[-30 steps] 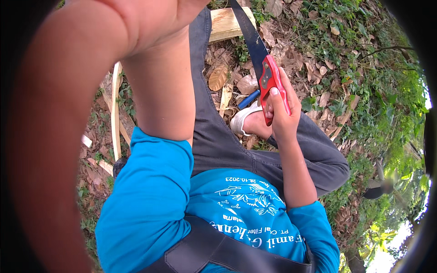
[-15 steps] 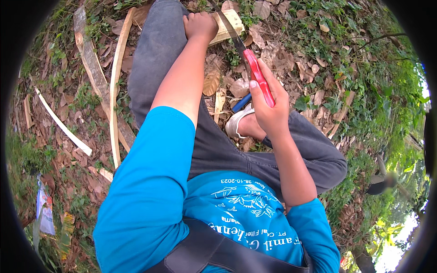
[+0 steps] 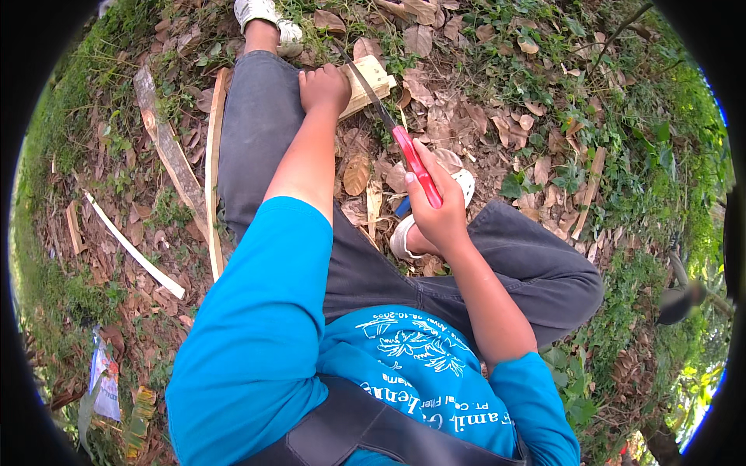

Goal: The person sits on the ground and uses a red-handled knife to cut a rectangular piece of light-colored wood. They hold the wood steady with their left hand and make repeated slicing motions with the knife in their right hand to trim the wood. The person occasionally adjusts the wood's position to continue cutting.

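— What is lying under that blade?
— A pale, squared wood block (image 3: 367,84) is resting tilted on dry leaves.
— And the knife (image 3: 392,132)?
— Red-handled, its dark blade is slanting across the block's edge.

We see through one fisheye camera worn on the head, facing steeply down our own chest and legs to the leaf-strewn ground (image 3: 482,116). It sits close above both arms: left hand (image 3: 325,87) farther ahead, right hand (image 3: 437,210) nearer. Edges bend toward the dark rim.
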Tool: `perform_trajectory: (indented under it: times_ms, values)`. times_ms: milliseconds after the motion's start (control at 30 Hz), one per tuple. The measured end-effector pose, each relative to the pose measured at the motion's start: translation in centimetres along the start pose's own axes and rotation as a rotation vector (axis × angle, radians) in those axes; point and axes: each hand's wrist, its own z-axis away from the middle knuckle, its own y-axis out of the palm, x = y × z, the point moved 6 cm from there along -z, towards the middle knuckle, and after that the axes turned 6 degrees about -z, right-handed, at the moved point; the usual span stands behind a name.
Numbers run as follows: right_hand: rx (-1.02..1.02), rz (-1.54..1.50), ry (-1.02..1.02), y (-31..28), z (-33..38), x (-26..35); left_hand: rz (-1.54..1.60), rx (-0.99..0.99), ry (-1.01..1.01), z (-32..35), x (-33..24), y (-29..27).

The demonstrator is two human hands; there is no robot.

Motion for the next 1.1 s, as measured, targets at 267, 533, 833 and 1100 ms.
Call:
perform_trajectory:
  times_ms: [267,533,833,1100]
  values:
    - [-0.006,-0.027,0.06,-0.4,-0.7,0.6,0.1,-0.053,-0.008,0.1,0.0,-0.1]
    - [0.025,0.057,0.061,1.7,-3.7,1.8,0.087,-0.087,-0.011,0.3,0.6,0.4]
    - [0.003,0.017,0.085,3.5,-4.7,-0.6,0.109,-0.025,-0.03,-0.5,0.0,0.6]
    - [0.094,0.174,0.023,-2.7,4.6,4.9,0.1,-0.104,-0.021,-0.5,0.4,0.4]
